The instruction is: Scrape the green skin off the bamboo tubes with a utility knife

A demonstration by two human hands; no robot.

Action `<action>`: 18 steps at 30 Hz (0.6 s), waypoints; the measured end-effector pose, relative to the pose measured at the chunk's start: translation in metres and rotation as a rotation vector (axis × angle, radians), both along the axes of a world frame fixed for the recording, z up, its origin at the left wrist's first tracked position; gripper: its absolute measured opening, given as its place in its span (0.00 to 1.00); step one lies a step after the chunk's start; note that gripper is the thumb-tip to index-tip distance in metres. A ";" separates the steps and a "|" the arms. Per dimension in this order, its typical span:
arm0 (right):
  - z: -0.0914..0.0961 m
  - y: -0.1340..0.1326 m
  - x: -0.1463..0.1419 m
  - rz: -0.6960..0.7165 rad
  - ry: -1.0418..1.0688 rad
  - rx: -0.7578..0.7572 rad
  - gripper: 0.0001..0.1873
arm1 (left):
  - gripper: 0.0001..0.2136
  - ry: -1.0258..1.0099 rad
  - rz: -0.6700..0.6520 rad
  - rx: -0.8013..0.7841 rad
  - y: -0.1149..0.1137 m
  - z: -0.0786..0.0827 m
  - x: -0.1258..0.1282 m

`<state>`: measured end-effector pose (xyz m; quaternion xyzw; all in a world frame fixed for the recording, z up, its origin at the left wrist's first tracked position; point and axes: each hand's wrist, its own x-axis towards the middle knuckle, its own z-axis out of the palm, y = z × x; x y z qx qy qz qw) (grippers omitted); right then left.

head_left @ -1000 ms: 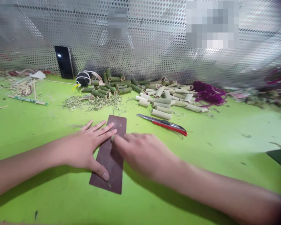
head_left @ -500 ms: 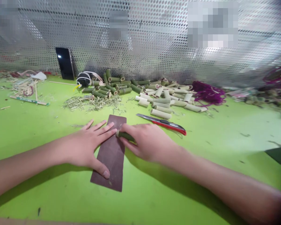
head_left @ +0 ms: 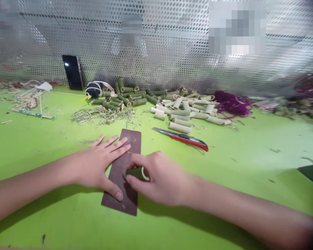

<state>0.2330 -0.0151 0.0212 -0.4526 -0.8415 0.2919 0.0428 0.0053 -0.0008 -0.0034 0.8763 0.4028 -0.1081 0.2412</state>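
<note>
A brown strip of sandpaper (head_left: 131,142) lies flat on the green table. My left hand (head_left: 94,165) is spread over its left side, fingers apart, pressing it down. In my right hand (head_left: 161,178) is a short green bamboo tube (head_left: 135,173), gripped between thumb and fingers. Its left end meets the sandpaper near the middle of the strip, and its open right end faces my palm. Beyond my right hand rests a utility knife (head_left: 181,138) with a red and black handle, its blade pointing left.
Green bamboo tubes (head_left: 127,95) and peeled pale tubes (head_left: 179,113) are piled along the perforated metal panel (head_left: 167,48). Shavings (head_left: 101,115) lie before them. A phone (head_left: 73,73) leans on the panel, beside a cabled black block (head_left: 93,89). Purple string (head_left: 232,104) is bunched at right.
My right hand has drawn the bamboo tube down the sandpaper toward me, and the tube's open end has turned into view. My left hand has stayed in place.
</note>
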 end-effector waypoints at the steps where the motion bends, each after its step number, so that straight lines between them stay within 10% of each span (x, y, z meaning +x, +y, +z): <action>1: -0.001 0.002 0.000 -0.043 0.006 -0.013 0.09 | 0.63 0.003 0.003 -0.001 0.000 0.000 0.000; 4: -0.004 0.007 0.002 -0.197 0.002 0.122 0.13 | 0.64 0.011 0.007 -0.005 0.000 0.000 0.000; 9: -0.001 0.004 0.001 0.015 0.080 -0.069 0.09 | 0.64 0.016 0.007 -0.005 0.000 0.001 0.002; 14: 0.001 0.006 -0.001 -0.232 0.033 0.019 0.11 | 0.63 0.008 0.010 -0.005 0.000 0.000 0.001; 18: -0.002 0.005 -0.002 -0.046 0.145 -0.182 0.06 | 0.63 -0.001 0.008 0.001 0.000 0.000 0.000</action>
